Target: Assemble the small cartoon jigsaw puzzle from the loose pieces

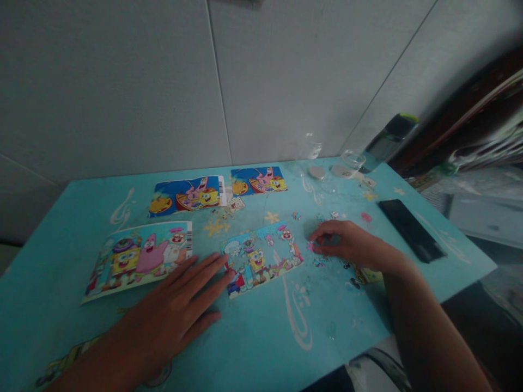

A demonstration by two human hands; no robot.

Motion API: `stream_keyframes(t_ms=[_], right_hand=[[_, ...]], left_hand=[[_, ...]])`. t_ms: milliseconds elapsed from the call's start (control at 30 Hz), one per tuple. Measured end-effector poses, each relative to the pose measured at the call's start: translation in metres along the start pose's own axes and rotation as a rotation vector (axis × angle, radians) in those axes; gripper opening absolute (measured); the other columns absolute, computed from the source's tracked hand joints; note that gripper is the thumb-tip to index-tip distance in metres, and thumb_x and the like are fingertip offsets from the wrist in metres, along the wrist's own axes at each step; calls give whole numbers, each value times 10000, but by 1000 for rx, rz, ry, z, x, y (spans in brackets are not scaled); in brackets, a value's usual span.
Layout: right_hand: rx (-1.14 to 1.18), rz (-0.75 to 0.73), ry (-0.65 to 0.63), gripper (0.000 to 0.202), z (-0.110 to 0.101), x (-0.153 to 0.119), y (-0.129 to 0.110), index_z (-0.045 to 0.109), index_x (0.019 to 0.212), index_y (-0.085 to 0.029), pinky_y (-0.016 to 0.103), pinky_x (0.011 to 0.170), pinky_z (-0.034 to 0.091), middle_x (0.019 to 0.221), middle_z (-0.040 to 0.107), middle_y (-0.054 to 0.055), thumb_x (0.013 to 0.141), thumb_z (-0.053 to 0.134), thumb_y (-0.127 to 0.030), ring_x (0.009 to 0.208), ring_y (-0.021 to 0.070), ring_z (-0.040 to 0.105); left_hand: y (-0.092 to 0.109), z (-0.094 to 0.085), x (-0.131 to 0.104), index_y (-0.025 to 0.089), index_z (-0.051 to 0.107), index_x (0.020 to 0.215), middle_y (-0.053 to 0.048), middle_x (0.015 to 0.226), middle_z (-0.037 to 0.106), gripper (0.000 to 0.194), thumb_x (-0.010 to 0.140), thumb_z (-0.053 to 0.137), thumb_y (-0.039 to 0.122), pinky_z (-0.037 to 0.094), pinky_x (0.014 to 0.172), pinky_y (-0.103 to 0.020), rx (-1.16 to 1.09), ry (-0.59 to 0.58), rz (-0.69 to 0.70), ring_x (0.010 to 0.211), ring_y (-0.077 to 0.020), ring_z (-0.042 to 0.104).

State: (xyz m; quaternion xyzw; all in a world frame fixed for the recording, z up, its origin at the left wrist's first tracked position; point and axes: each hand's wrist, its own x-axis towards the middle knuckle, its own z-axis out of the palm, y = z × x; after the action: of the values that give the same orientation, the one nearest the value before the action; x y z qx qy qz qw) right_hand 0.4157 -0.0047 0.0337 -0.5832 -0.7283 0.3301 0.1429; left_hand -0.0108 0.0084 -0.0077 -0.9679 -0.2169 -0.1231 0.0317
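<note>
A partly assembled jigsaw puzzle with cartoon figures lies on the table, with a gap showing the tabletop right of its middle. My left hand rests flat with fingers spread, its fingertips at the puzzle's left edge. To the right of the puzzle, my right hand pinches thumb and fingers together over a small pink puzzle piece. Loose puzzle pieces lie scattered around that hand. Left of the puzzle is a picture sheet with matching figures, its near edge close to my left hand.
Behind lie a blue picture sheet and a smaller blue puzzle. A black flat object lies at the right. Towards the back right are a clear cup, a round lid and a dark bottle. A wall borders the table.
</note>
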Motion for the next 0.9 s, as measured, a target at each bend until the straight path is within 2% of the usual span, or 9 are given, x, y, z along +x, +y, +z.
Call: stream_keyframes(t_ms=[133,367,700,900], right_hand=[[-16,-40,18,228,8,0,3,788,1117,-294,335,809,537,998,750,26,925,725,-401,867,188,685],[-13,2,24,160,8,3,-2,784,1021,-262,331,809,520,987,747,32,907,737,-364,875,197,674],[8,46,24,170,8,3,-2,758,969,-257,319,746,505,883,745,5,928,706,-413,783,180,657],[61,11,113,236,6,3,-8,800,1098,-291,330,819,530,1037,799,14,949,672,-422,899,199,710]], left_hand=[[1,-1,1,252,493,1557,-67,1594,501,464,1115,436,381,205,1297,-425,-11,-7,-2,1455,-232,471],[0,0,0,258,495,1556,-65,1596,498,467,1100,473,357,216,1292,-426,-24,-8,-8,1453,-235,473],[1,-1,0,245,505,1547,-72,1595,494,460,1125,418,407,155,1309,-412,-5,-2,0,1479,-218,440],[2,-1,1,262,500,1548,-54,1597,495,455,1129,408,413,112,1315,-403,-11,3,-7,1480,-207,436]])
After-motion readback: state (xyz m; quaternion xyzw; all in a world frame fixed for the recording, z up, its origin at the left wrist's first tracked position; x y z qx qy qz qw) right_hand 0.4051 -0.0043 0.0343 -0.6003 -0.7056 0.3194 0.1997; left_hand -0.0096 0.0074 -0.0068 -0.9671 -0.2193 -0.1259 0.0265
